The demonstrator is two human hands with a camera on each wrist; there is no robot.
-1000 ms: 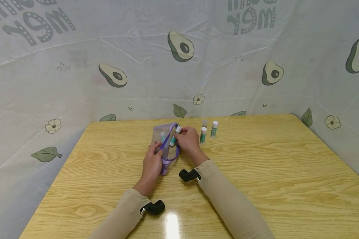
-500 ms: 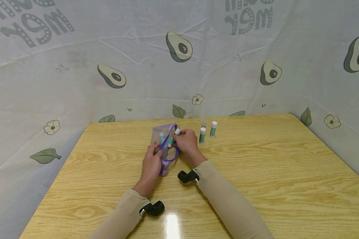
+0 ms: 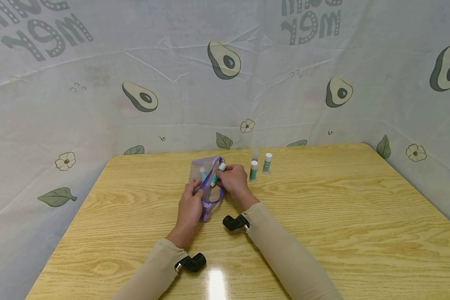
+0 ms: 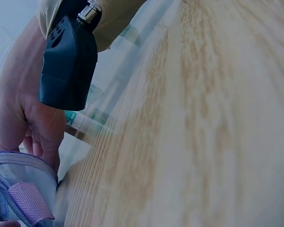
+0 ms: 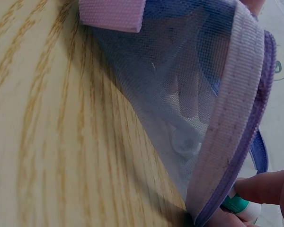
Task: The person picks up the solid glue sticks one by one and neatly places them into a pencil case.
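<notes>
Two o'clock from left hand [image 3: 189, 207] gripping pouch [image 3: 210, 194], one tube [image 3: 253, 172] is part-hiding another [image 3: 255, 156]; right hand [image 3: 235, 181] is pinching glue stick [image 3: 214, 178].

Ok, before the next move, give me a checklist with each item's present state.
1. Right hand grips held tube: ok, pinched by thumb and fingers.
2. Left hand holds pouch: ok, at its left side.
3. Pouch mouth open: ok, zip edges apart.
4. Held tube released inside: not ok, it is in the fingers at the mouth.
5. Held tube's lower end touching mesh: cannot tell.
6. Front tube and rightmost tube upright: ok.
</notes>
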